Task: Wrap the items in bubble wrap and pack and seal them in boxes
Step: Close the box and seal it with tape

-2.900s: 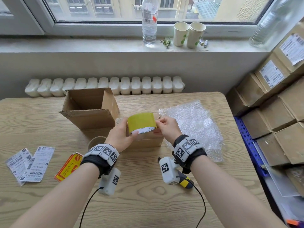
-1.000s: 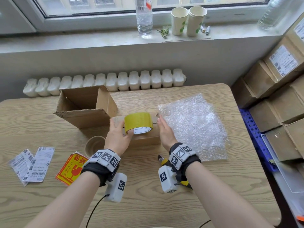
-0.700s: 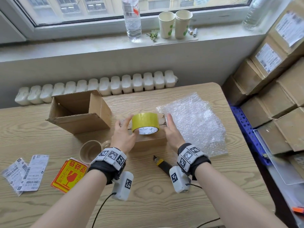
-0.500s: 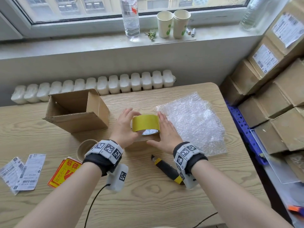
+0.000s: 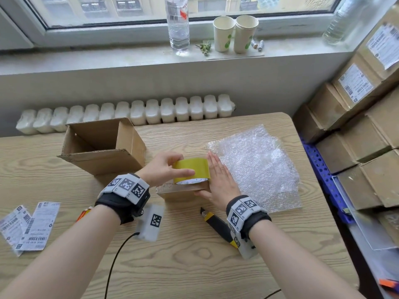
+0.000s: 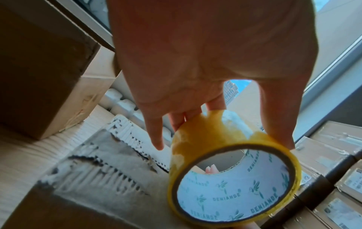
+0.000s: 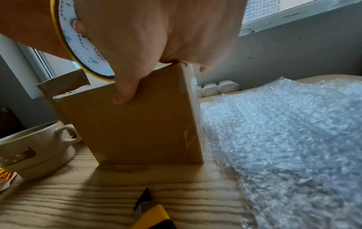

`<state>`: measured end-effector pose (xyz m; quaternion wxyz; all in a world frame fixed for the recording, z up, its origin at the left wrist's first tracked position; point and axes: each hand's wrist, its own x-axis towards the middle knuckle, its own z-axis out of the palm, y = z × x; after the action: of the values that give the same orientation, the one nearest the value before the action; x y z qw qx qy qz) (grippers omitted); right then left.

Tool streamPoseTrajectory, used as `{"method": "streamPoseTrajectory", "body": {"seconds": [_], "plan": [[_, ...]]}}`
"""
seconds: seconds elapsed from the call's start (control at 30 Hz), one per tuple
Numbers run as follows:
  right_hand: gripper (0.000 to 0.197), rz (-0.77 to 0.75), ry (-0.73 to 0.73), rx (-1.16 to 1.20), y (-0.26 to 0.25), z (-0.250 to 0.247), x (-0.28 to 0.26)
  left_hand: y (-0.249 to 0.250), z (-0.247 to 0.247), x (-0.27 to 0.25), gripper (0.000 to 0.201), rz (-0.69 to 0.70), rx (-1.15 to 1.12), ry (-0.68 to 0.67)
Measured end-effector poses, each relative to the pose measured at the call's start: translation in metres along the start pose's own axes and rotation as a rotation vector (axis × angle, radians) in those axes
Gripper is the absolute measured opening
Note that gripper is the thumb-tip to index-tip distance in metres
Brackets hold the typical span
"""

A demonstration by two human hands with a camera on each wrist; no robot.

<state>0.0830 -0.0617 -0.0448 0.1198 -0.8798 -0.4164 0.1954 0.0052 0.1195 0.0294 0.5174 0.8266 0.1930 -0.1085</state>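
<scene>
My left hand (image 5: 163,169) has its fingers (image 6: 154,136) clamped round the yellow tape roll (image 5: 191,170), holding it on top of the small closed box (image 5: 181,190) on the bench (image 5: 194,266). My right hand (image 5: 218,180) lies flat, fingers straight and together, against the box's right edge, thumb on its near face. Bubble wrap (image 5: 259,167) lies just right of the box.

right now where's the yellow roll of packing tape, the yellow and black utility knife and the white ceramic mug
yellow roll of packing tape (image 5: 192,169), head view, on its outer yellow band
yellow and black utility knife (image 5: 218,227), head view, on its black body
white ceramic mug (image 7: 39,148), right wrist view, on its side wall
</scene>
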Motion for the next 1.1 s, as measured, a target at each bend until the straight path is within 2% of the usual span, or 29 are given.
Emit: {"method": "streamPoseTrajectory", "body": {"seconds": [0.13,0.23,0.4,0.63,0.83,1.0,1.1], "plan": [[0.11,0.008,-0.011,-0.008,-0.001,-0.001,0.001,0.002,0.004,0.002,0.052,0.009,-0.061,0.015],[0.109,0.023,-0.046,-0.033,-0.002,-0.004,0.004,0.007,0.004,0.006,0.032,-0.007,-0.05,0.038],[0.109,0.048,-0.077,-0.028,-0.004,-0.005,0.006,0.017,-0.003,0.008,0.028,0.062,0.058,0.08],[0.104,0.035,-0.055,-0.062,-0.003,-0.001,0.006,0.004,-0.028,-0.003,0.018,0.013,0.279,0.107],[0.1,0.058,-0.061,-0.071,-0.006,-0.002,0.005,0.005,-0.036,-0.002,0.023,0.009,0.581,0.17],[0.101,0.069,-0.048,-0.092,-0.008,-0.001,0.004,0.011,-0.032,0.001,0.037,0.02,0.743,0.144],[0.104,0.09,-0.012,-0.151,-0.014,0.0,0.002,0.009,-0.029,0.006,0.036,0.02,0.81,0.124]]}}
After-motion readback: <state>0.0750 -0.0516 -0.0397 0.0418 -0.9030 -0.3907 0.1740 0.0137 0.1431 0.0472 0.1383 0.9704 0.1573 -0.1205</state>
